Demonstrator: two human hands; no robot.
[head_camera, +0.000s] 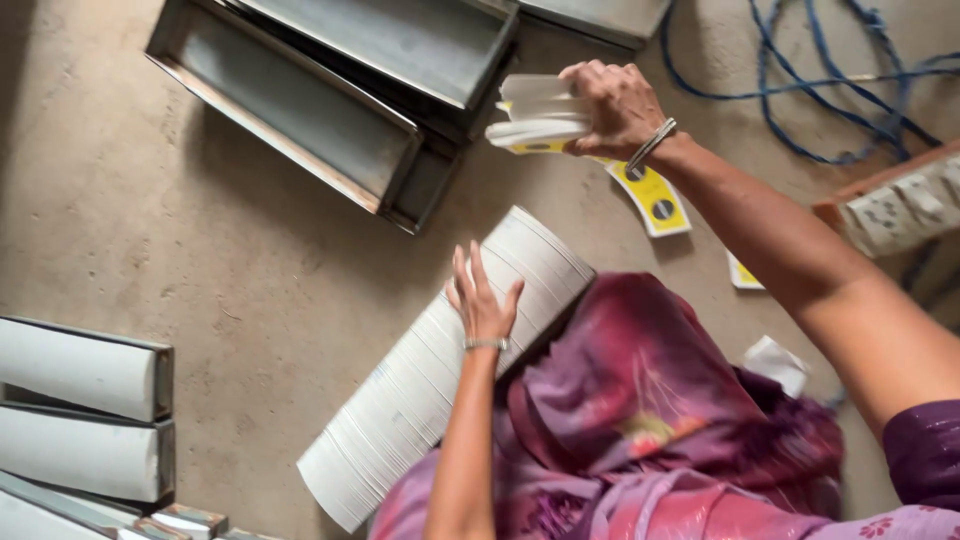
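Floor (150, 220): bare concrete.
Trays (300, 110): two, empty.
Left hand (483, 300): flat on card stack (420, 390).
Right hand (618, 105): grip closed on card bundle (535, 120).

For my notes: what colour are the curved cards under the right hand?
Yellow with black round dots and white edges: the curved paper cards, seen in the head view.

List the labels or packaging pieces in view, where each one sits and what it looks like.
Handful of curved card blanks: gripped in right hand, white with yellow edge.
Loose blank: on floor under right wrist, curved, yellow with black dots.
Long row of stacked blanks: under left hand, white edges.
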